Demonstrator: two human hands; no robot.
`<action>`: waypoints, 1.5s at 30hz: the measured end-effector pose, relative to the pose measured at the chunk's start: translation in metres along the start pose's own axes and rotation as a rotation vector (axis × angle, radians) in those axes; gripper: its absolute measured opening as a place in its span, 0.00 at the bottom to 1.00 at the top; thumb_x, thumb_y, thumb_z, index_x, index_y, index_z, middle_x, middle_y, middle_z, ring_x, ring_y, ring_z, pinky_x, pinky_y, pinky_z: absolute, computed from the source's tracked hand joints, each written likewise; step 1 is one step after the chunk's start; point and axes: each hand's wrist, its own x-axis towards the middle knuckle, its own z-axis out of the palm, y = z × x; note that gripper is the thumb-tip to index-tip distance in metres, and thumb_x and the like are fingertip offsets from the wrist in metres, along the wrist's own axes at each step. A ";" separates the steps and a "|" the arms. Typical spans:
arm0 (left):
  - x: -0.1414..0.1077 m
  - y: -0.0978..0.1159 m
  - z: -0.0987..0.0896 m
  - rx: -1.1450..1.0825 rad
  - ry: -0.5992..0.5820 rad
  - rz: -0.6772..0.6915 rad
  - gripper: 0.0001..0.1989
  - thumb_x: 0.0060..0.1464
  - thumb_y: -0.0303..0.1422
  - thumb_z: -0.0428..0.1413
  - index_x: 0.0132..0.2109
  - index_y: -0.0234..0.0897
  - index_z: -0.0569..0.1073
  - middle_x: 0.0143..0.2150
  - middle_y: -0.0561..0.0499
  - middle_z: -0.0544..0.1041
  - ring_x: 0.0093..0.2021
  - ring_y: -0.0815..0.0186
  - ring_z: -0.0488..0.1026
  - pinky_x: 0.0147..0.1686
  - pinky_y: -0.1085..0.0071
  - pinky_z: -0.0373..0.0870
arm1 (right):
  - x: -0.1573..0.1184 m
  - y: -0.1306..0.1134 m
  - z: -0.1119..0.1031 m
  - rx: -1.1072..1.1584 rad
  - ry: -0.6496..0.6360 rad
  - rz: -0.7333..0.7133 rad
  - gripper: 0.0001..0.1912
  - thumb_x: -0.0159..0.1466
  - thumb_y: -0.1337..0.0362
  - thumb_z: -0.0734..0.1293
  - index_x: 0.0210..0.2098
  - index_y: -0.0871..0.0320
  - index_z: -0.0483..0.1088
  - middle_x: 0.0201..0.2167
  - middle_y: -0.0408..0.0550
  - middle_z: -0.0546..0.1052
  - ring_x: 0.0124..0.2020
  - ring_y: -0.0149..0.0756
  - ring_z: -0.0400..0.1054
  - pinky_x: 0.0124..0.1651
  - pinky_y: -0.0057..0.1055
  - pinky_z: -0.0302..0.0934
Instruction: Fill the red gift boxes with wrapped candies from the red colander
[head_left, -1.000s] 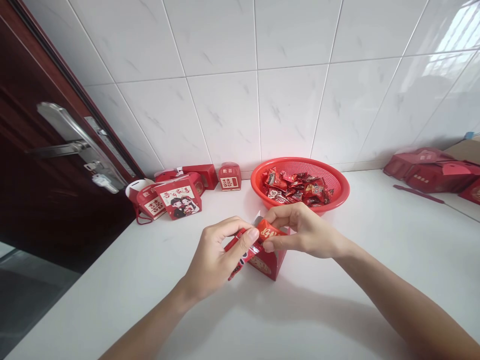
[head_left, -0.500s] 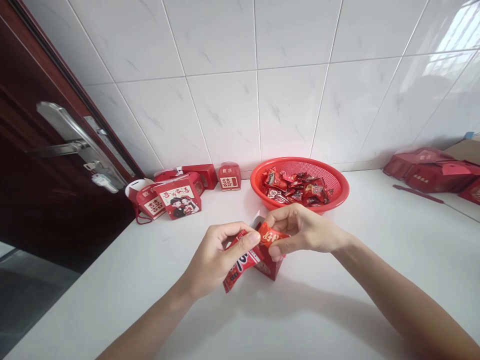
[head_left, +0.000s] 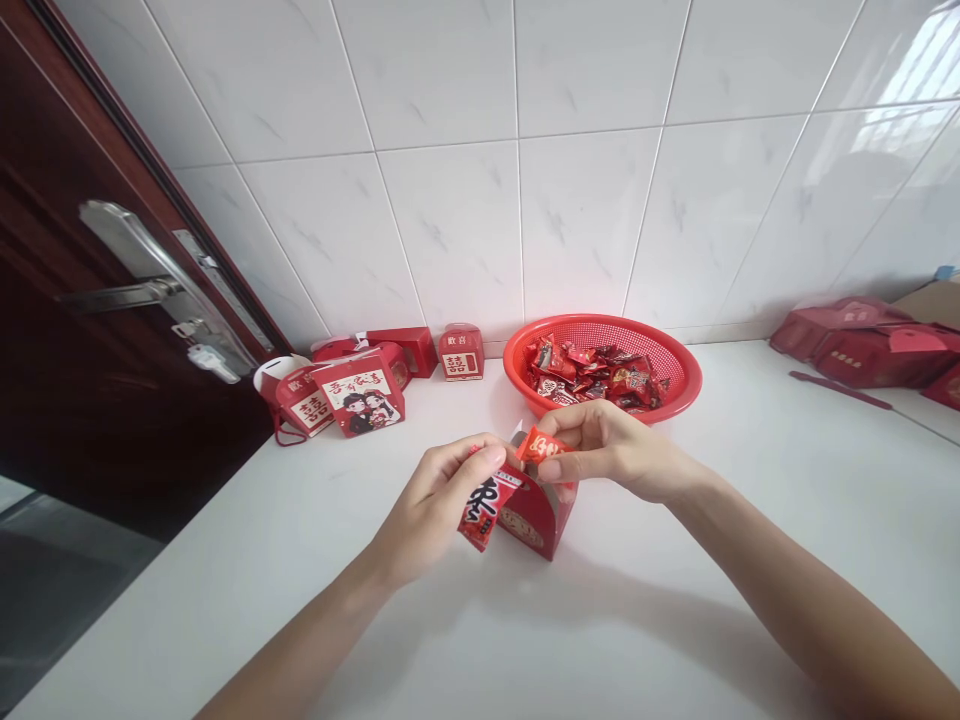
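Observation:
Between thumb and fingers, my left hand (head_left: 442, 500) pinches a red candy packet (head_left: 486, 505) with a large black character on it. My right hand (head_left: 611, 452) is closed on an orange-red wrapped candy (head_left: 544, 446), held over the top of a small red gift box (head_left: 534, 520). The box stands on the white table beneath both hands, its top flaps partly hidden by my fingers. The packet hangs at the box's left front side. Just behind my right hand sits a red plastic basket (head_left: 679, 392) with many wrapped candies in it.
Several red gift boxes (head_left: 367, 395) stand at the back left, and one small box (head_left: 461, 352) stands apart against the tiled wall. More dark red boxes (head_left: 862, 345) lie at the far right, near a thin dark red stick (head_left: 840, 390). A door with keys (head_left: 214, 360) is at left.
The packet in my left hand has turned more upright and come slightly right, baring more of the box front. My right hand still holds the candy at the box top, tilted a little differently.

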 end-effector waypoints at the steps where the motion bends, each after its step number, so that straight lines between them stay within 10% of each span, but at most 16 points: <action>1: 0.000 0.000 0.000 0.043 0.018 0.020 0.19 0.65 0.46 0.51 0.39 0.35 0.78 0.29 0.52 0.76 0.27 0.67 0.70 0.29 0.72 0.70 | 0.000 0.000 0.000 0.000 0.003 -0.007 0.09 0.58 0.64 0.76 0.33 0.63 0.75 0.25 0.43 0.75 0.25 0.27 0.67 0.32 0.27 0.63; 6: 0.000 -0.001 -0.003 0.200 0.082 0.101 0.21 0.68 0.47 0.48 0.46 0.37 0.78 0.38 0.49 0.79 0.39 0.62 0.75 0.42 0.69 0.72 | -0.001 -0.001 -0.002 -0.026 0.013 -0.014 0.08 0.60 0.64 0.75 0.34 0.62 0.75 0.27 0.45 0.77 0.26 0.27 0.67 0.33 0.27 0.63; 17: -0.003 -0.001 0.001 0.305 0.019 0.089 0.18 0.66 0.45 0.51 0.33 0.37 0.71 0.26 0.57 0.63 0.26 0.71 0.57 0.25 0.74 0.58 | 0.000 0.000 0.002 -0.046 0.016 0.059 0.12 0.55 0.62 0.78 0.34 0.64 0.79 0.27 0.43 0.75 0.26 0.27 0.67 0.33 0.27 0.63; 45: -0.005 0.000 0.002 0.173 -0.077 0.058 0.18 0.65 0.43 0.51 0.29 0.38 0.67 0.28 0.54 0.67 0.28 0.69 0.61 0.28 0.72 0.63 | 0.000 0.000 -0.007 -0.116 -0.082 0.107 0.07 0.53 0.64 0.76 0.28 0.62 0.77 0.18 0.38 0.71 0.17 0.23 0.61 0.21 0.23 0.59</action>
